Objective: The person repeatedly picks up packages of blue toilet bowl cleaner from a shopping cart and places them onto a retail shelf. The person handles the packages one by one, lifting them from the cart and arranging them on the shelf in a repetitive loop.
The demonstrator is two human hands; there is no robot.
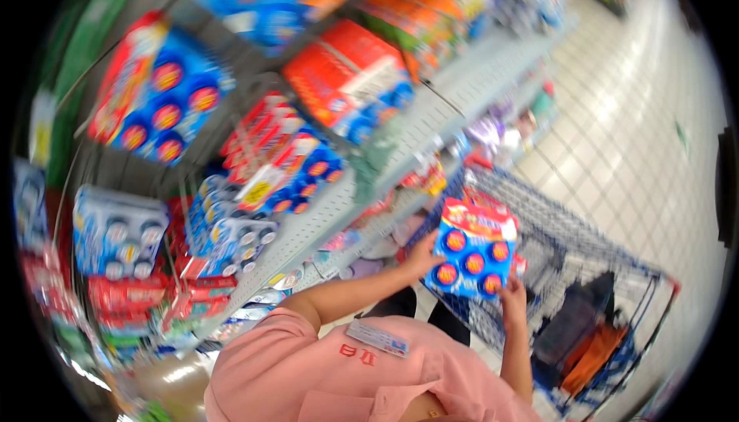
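A red and blue blister-card pack with several round blue pieces is held up in front of me. My left hand grips its left edge, and my right hand pinches the lower right corner. The round pieces bear orange-red labels. Behind and below the pack is a wire shopping cart with blue edging. Similar red and blue packs hang in a row on the shelf display to my left; another such pack hangs higher up.
Blue and white blister packs hang lower on the display. A perforated metal shelf edge runs diagonally beside me. Dark and orange items lie at the cart's near end. Shiny tiled floor stretches along the right.
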